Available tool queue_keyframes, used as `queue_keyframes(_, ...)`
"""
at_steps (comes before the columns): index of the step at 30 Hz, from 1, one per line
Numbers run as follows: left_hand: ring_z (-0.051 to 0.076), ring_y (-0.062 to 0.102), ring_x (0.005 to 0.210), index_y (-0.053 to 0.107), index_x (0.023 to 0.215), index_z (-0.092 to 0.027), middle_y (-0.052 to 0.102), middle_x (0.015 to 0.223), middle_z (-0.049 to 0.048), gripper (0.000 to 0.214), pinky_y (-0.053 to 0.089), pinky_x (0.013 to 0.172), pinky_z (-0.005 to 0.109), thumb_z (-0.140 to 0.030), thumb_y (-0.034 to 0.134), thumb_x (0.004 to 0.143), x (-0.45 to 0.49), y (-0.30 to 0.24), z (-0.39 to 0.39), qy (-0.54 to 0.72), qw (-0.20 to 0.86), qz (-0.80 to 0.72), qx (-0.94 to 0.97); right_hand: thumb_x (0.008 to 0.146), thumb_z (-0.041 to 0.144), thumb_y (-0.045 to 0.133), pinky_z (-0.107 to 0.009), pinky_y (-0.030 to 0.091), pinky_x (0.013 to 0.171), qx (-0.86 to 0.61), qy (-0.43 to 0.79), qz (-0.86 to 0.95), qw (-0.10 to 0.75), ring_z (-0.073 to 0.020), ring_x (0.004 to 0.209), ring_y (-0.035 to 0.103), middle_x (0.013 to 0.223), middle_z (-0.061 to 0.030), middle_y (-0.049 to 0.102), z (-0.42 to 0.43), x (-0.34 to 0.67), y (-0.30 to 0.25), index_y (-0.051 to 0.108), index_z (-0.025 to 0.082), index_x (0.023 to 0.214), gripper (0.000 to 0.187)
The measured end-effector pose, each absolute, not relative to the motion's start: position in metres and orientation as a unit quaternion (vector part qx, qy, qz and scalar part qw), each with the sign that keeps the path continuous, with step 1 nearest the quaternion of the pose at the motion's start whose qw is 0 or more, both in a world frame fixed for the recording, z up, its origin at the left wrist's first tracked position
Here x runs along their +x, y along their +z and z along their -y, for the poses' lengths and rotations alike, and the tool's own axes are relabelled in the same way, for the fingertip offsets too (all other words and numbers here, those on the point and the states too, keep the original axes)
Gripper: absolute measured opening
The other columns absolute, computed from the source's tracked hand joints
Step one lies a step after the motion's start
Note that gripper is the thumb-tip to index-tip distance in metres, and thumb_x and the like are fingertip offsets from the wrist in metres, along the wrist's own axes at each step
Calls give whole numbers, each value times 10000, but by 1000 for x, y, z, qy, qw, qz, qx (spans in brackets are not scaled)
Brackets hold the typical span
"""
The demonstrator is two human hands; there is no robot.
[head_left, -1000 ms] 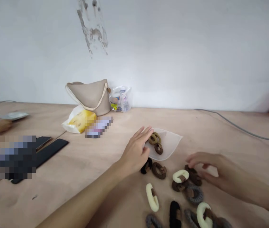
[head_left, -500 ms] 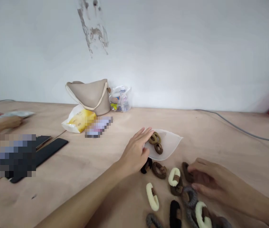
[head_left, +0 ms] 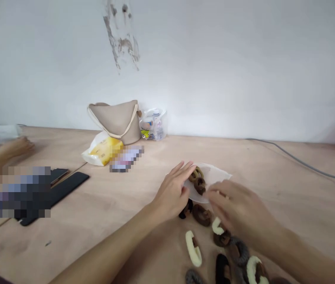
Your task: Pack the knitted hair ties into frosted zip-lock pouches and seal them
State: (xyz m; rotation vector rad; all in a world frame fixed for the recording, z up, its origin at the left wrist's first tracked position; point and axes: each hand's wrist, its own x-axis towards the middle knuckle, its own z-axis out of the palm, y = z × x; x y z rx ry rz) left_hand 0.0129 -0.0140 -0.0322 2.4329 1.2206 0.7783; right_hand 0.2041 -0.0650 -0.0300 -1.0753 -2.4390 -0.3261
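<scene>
My left hand (head_left: 171, 193) pinches the near edge of a clear plastic bag (head_left: 219, 175) lying on the wooden table (head_left: 111, 205). Brown and olive hair ties (head_left: 198, 179) lie inside the bag. My right hand (head_left: 238, 209), blurred and with its fingers drawn together, reaches to the bag's mouth with a dark brown tie at its fingertips. Loose hair ties lie in front of me: a brown one (head_left: 202, 215), a cream one (head_left: 193, 248), a black one (head_left: 222, 268) and several grey and cream-brown ones partly under my right forearm.
A beige handbag (head_left: 116, 120), a white bag with a yellow pack (head_left: 100, 152) and a small clear bag of bottles (head_left: 154, 124) stand by the wall. Black phones (head_left: 60, 189) lie at the left, near another person's hand (head_left: 16, 146). A grey cable (head_left: 303, 163) crosses the right.
My right hand closed on a dark brown tie in the pile, then moved left and up to the bag's mouth. My left hand stayed on the bag. The other person's hand shifted.
</scene>
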Motion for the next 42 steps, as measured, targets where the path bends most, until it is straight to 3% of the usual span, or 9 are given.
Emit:
queue_keyframes(4, 210, 282, 1369, 423, 1353, -225, 391, 1440, -6, 708, 270, 1136, 444, -1, 390, 682, 13, -32, 14, 279, 155, -423, 848, 796, 67, 514, -292, 367, 556, -409, -57, 904, 112, -167, 643, 566, 724, 7, 622, 75, 179, -43, 571, 220, 784, 164)
queue_keyframes(7, 205, 278, 1371, 424, 1352, -210, 398, 1437, 0, 705, 269, 1138, 440, 3, 384, 682, 13, -32, 13, 278, 153, -430, 845, 738, 33, 540, -297, 358, 533, -410, -63, 906, 82, -189, 662, 585, 730, 0, 638, 79, 175, -46, 568, 214, 773, 187)
queue_keyframes(11, 214, 276, 1371, 419, 1356, -174, 397, 1438, 29, 710, 270, 1137, 440, 5, 388, 670, 12, -31, 12, 271, 159, -427, 848, 732, 31, 517, -293, 387, 550, -396, -69, 907, 128, -171, 638, 569, 708, 10, 618, 75, 185, -34, 542, 225, 735, 197)
queue_keyframes(15, 225, 276, 1371, 424, 1351, -181, 396, 1439, 33, 720, 273, 1133, 448, 11, 400, 658, 11, -30, 12, 286, 165, -417, 847, 815, 92, 442, -311, 459, 656, -420, -131, 867, 234, -204, 841, 610, 974, -61, 663, 66, 204, -21, 598, 213, 940, 234)
queue_keyframes(18, 221, 279, 1370, 422, 1350, -207, 393, 1442, 16, 720, 274, 1131, 452, 10, 400, 664, 10, -29, 13, 290, 172, -425, 840, 833, 166, 464, -297, 492, 693, -431, -62, 861, 263, -189, 873, 627, 1033, -37, 663, 71, 218, -21, 601, 250, 1017, 245)
queue_keyframes(24, 202, 278, 1370, 426, 1349, -199, 397, 1440, 8, 717, 252, 1145, 422, 12, 390, 665, 10, -27, 12, 283, 179, -438, 834, 883, 151, 386, -256, 480, 592, -415, 110, 888, 163, -145, 688, 595, 775, -6, 626, 104, 232, -34, 582, 268, 836, 233)
queue_keyframes(34, 191, 283, 1368, 410, 1357, -204, 394, 1442, 5, 720, 254, 1144, 418, 13, 385, 672, 9, -28, 12, 274, 169, -442, 837, 760, 31, 493, -323, 470, 680, -391, 59, 914, 92, -188, 778, 583, 879, 17, 644, 93, 211, -50, 572, 250, 845, 249)
queue_keyframes(38, 199, 286, 1367, 415, 1355, -215, 391, 1444, -1, 722, 260, 1143, 421, 18, 386, 673, 9, -27, 12, 275, 172, -440, 837, 796, 44, 451, -294, 458, 603, -381, 48, 917, 109, -170, 699, 577, 777, 13, 624, 93, 215, -41, 544, 239, 761, 218)
queue_keyframes(42, 216, 284, 1367, 420, 1353, -189, 394, 1443, 19, 726, 255, 1143, 430, 16, 394, 657, 9, -27, 11, 278, 177, -431, 840, 859, 88, 402, -234, 470, 578, -377, 51, 900, 212, -127, 685, 601, 808, 2, 644, 86, 218, -25, 574, 245, 899, 237)
